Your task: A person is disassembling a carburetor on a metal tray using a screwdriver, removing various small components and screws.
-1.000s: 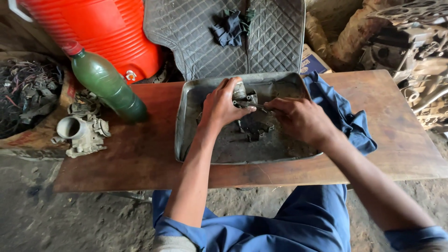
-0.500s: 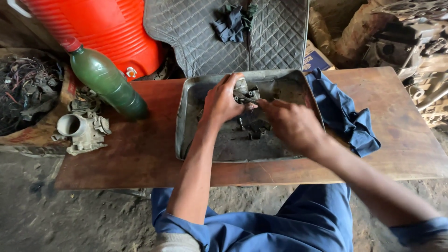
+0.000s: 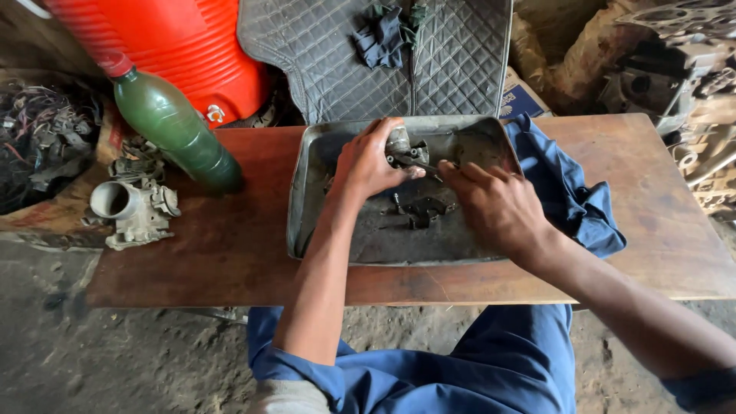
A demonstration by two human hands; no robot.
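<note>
Two bare hands work over a dirty metal tray (image 3: 303,207) that sits on a reddish wooden tabletop (image 3: 230,253). The left hand (image 3: 366,162) has its fingers curled closed around a small grey metal part (image 3: 402,146), held just above the far end of the tray. The right hand (image 3: 498,203) reaches in from the other side, its fingers pinched shut on a thin dark tool (image 3: 418,163) whose tip meets the metal part. A few small dark pieces (image 3: 425,207) lie on the tray floor below the hands. A crumpled blue cloth (image 3: 571,195) lies touching the tray's right edge. To the left, well apart from the tray, a green plastic bottle (image 3: 175,130) with a red cap leans on the tabletop, and near it, at the tabletop's left end, rests a pale metal engine part (image 3: 134,211) with a round opening. Behind the tabletop stand a red ribbed container (image 3: 184,46) and a grey quilted mat (image 3: 452,61).
</note>
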